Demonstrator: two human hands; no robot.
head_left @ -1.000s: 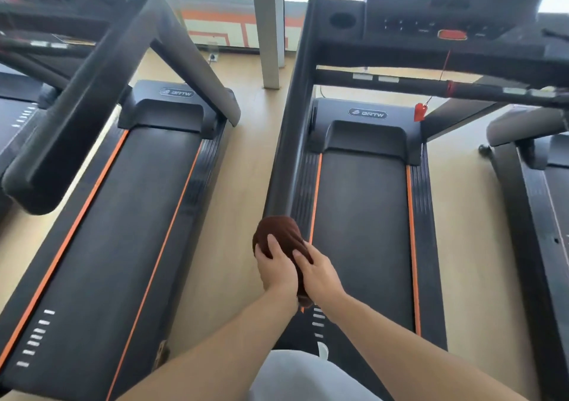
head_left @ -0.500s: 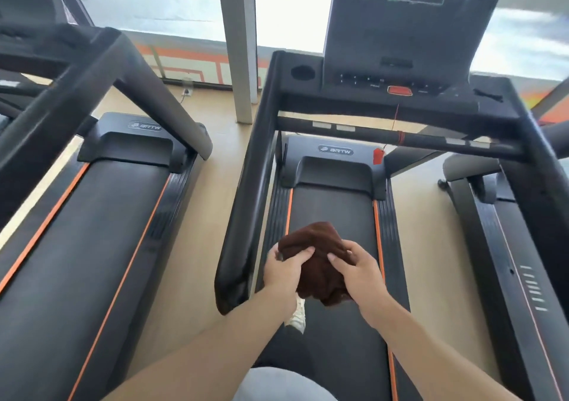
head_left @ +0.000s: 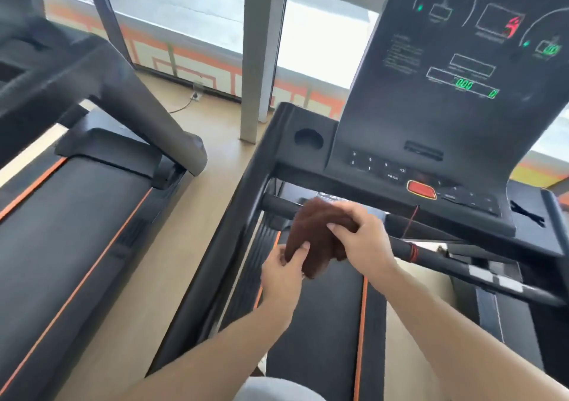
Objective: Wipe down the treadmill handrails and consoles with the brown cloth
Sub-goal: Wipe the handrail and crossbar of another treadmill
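The brown cloth [head_left: 314, 240] is bunched up in the air above the treadmill belt, just in front of the black crossbar [head_left: 437, 254]. My right hand [head_left: 360, 237] grips its upper right side. My left hand [head_left: 284, 273] pinches its lower left edge. The left handrail [head_left: 234, 240] of this treadmill runs down past my left hand, apart from the cloth. The console [head_left: 446, 71] stands lit above, with a button panel and a red stop button [head_left: 421, 189] just beyond the cloth.
A second treadmill [head_left: 77, 216] with its own handrail [head_left: 147, 117] stands to the left across a strip of wooden floor. A grey pillar [head_left: 261, 53] and a window lie behind. A red safety cord [head_left: 411, 222] hangs from the console to the crossbar.
Both hands have carried the cloth off the end of the left handrail and up toward the crossbar and console. My view has risen, so the console fills the upper right.
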